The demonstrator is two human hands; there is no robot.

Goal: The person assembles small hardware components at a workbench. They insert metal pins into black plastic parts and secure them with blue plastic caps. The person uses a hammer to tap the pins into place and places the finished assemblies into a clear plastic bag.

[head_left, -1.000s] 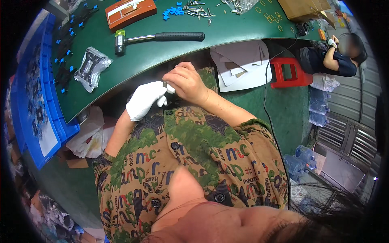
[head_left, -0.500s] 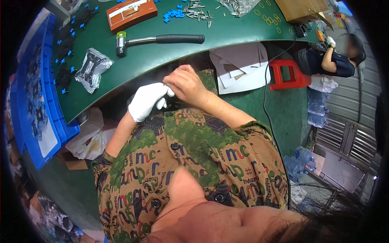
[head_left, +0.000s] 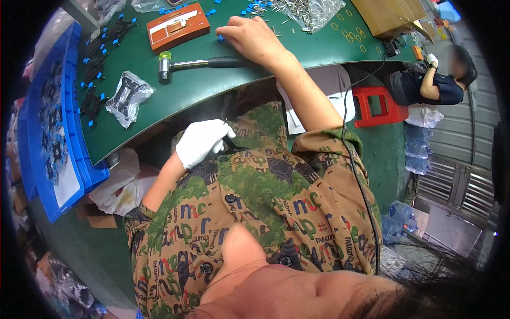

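Note:
My left hand, in a white glove, is held in front of my body below the table edge. Its fingers are curled around a thin black part, mostly hidden by the glove. My bare right hand reaches over the green table, covering most of a pile of small blue clips. One blue clip shows by its fingertips; whether the fingers pinch one is hidden. Just below that hand lies a hammer with a black grip, partly under the wrist. Metal pins are scattered beyond it.
On the table are an orange-brown box, a bagged black part, black parts with blue clips, yellow rings and a carton. A blue crate stands left. Right are a red stool and a co-worker.
My right hand has left my gloved left hand and moved up over the table to the blue clips. The left hand stays low, with the black part now showing. The whole view has shifted slightly.

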